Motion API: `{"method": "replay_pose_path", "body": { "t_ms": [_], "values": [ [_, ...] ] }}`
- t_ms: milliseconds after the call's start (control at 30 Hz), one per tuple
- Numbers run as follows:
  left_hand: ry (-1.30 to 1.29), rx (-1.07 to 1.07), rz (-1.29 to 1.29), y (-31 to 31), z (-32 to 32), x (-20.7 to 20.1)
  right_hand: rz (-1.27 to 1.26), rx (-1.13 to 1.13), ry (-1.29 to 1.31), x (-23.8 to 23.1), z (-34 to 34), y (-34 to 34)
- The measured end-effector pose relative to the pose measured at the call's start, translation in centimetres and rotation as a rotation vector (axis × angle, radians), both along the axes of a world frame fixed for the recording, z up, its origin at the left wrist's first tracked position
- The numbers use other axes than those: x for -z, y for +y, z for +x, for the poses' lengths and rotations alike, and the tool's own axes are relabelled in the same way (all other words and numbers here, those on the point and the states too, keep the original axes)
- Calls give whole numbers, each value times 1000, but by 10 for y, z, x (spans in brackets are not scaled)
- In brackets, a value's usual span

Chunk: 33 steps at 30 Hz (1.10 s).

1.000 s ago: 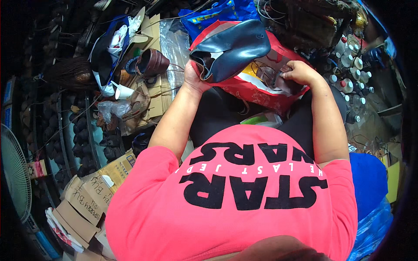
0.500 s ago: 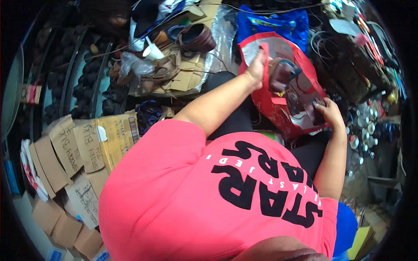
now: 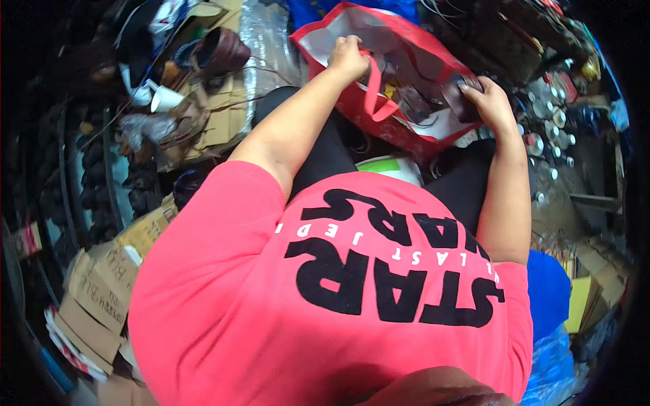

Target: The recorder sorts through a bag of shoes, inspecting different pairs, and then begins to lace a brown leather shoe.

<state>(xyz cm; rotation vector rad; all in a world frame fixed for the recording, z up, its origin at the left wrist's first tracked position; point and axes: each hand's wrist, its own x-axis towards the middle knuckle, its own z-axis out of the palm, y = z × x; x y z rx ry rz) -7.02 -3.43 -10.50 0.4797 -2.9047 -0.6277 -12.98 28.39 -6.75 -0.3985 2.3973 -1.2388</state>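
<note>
L hand (image 3: 349, 59): fingers were curled round upper end of a looped red fabric strap (image 3: 381, 105), grip narrow. R hand (image 3: 489, 101): thumb & fingers were closed on a dark brown, glossy flat piece (image 3: 462, 101) at R side of the bag mouth; exact kind couldn't be told.

Red bag w/ whitish lining (image 3: 406, 30) stood open in front of the wearer, nr the knees, mouth up & tilted; whether it rested on legs or floor couldn't be told. Inside: a small yellow item (image 3: 391, 90) & dark brown items, partly hidden.

Wearer's clothing: pink short-sleeved T-shirt w/ black lettering (image 3: 379, 345), black trousers. A white-and-green item, kind unclear (image 3: 388, 166), lay btwn the thighs.

L of bag: brown leather boot-like item (image 3: 229, 51), white cup (image 3: 165, 99), flat tan cardboard (image 3: 227, 111), clear plastic sheeting (image 3: 265, 47). R of bag: clear bottles w/ pale caps (image 3: 542, 95). Lower R: bright blue rounded item (image 3: 547, 287), beside yellow sheet (image 3: 577, 304)
</note>
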Motion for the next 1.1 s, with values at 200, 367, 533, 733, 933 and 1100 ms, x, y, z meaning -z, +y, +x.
{"method": "replay_pose_path", "body": {
  "t_ms": [200, 367, 533, 733, 933, 1100],
  "values": [
    [-100, 548, 82, 85, -5, 23, -193, 191, -9, -2, -7, 1],
    [-668, 881, -202, 131, -22, 45, -362, 267, -117, -1, -10, -11],
    [-815, 831, -498, 118, -8, 75, -445, 320, -211, -3, -11, -12],
    [-554, 693, 37, 102, -14, 29, -788, 494, -504, -26, -15, -3],
    [-292, 11, 1280, 58, -5, -78, -1458, 434, -835, -23, -25, 32],
    [-78, -194, 1733, -2, 52, -158, -1735, -50, -823, -43, -9, 43]
  ]
}}
